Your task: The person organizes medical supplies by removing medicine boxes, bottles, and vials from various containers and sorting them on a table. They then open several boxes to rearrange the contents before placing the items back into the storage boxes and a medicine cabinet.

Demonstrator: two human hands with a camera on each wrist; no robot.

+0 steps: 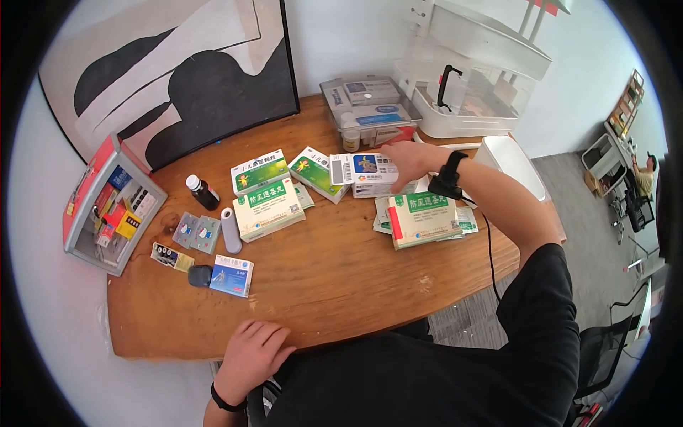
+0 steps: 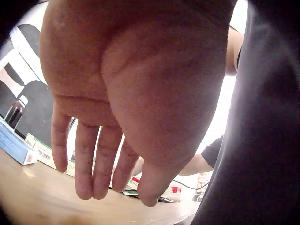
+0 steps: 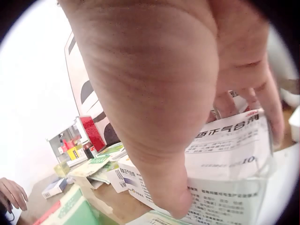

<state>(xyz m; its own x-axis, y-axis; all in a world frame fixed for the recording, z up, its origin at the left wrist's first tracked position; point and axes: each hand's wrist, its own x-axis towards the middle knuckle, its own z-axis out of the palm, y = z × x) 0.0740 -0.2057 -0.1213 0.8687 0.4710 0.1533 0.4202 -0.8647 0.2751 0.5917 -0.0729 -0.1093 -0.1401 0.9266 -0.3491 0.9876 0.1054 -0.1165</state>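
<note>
My right hand (image 1: 410, 164) grips a white medicine box (image 3: 225, 154) near the back of the table, thumb on its near side and fingers over the far side. In the head view this white box with a blue picture (image 1: 366, 168) sits beside a green-and-white medicine box (image 1: 319, 173). In front of the hand lies a cream-and-green medicine box (image 1: 425, 219) on flat packets. My left hand (image 1: 254, 357) hangs relaxed at the table's front edge, fingers extended and holding nothing; its palm (image 2: 140, 84) fills the left wrist view.
A grey clear-lidded bin (image 1: 373, 114) and a white shelf unit (image 1: 466, 107) stand at the back. Left are a red-and-grey medicine case (image 1: 114, 206), a brown bottle (image 1: 203, 193) and a blue-and-white box (image 1: 232, 276). A white tub (image 1: 512, 167) and a black cable (image 1: 489, 256) are on the right.
</note>
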